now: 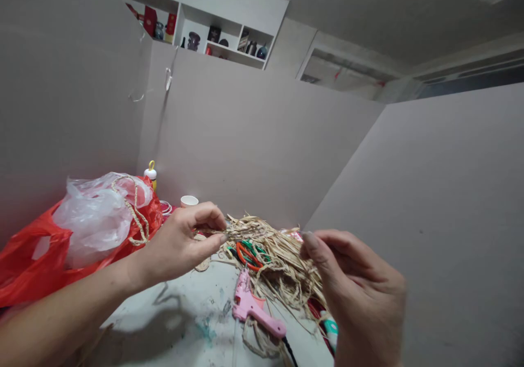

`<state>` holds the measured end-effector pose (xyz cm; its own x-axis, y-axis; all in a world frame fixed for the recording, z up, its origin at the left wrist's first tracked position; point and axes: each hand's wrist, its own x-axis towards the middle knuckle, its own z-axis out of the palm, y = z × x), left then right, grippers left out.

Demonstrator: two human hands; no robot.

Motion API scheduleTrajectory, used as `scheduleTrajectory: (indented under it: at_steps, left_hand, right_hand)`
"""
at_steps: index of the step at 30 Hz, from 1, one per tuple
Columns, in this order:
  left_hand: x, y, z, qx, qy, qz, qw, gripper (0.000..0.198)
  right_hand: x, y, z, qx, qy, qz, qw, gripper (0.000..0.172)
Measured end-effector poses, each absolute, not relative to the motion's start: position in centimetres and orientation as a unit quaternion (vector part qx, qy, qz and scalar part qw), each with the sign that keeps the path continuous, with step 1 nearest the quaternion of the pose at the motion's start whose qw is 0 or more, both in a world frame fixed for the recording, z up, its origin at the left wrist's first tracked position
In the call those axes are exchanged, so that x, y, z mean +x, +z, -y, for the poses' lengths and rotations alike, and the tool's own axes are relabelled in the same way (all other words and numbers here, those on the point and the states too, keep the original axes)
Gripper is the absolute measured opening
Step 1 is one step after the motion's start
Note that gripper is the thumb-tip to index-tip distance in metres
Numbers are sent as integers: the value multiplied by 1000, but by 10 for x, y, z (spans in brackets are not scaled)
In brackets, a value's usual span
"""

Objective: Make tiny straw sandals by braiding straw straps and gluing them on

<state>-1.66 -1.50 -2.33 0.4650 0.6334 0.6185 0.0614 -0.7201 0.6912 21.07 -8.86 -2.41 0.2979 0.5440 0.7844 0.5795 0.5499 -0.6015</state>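
Observation:
My left hand (178, 242) is raised over the table, thumb and fingers pinching a thin plaited straw braid (239, 228). Part of the braid stretches right from the fingertips, in front of a heap of dry straw strands (286, 252). Closer to the camera on the right, my right hand (356, 288) has its thumb pressed to the bent fingers; whatever lies between them is hidden. Below and between the hands, a pink glue gun (256, 308) rests on the table, near orange and green cord coils (248, 255).
A red plastic bag (28, 263) with a clear bag (92, 220) and a loose braid fills the table's left side. Behind stand a white cup (189, 200) and a yellow-topped bottle (150, 174). Grey partitions (245, 138) enclose the paint-stained table (196, 301).

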Motion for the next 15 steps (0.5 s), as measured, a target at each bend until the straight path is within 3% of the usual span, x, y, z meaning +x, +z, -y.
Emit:
scheduleTrajectory:
  at_steps: [1,4,7,10,15]
  left_hand:
    - [-17,-23,15,806,465,-213,297,8]
    - [-17,-23,16,821,458,-197,279,9]
    - [-16,-26,16,830,448,-188,274,9]
    - [-16,-27,16,834,431,-183,293,7]
    - [-15,-24,17,813,398,-194,379,4]
  right_hand:
    - [211,-24,89,-466,11,610,641,11]
    - [215,-24,85,-463,97,661,583,49]
    - [216,-25,81,-480,144,696,514,58]
    - [213,-28,77,-475,178,714,483,52]
    - [210,-34,76,-471,154,724,480,19]
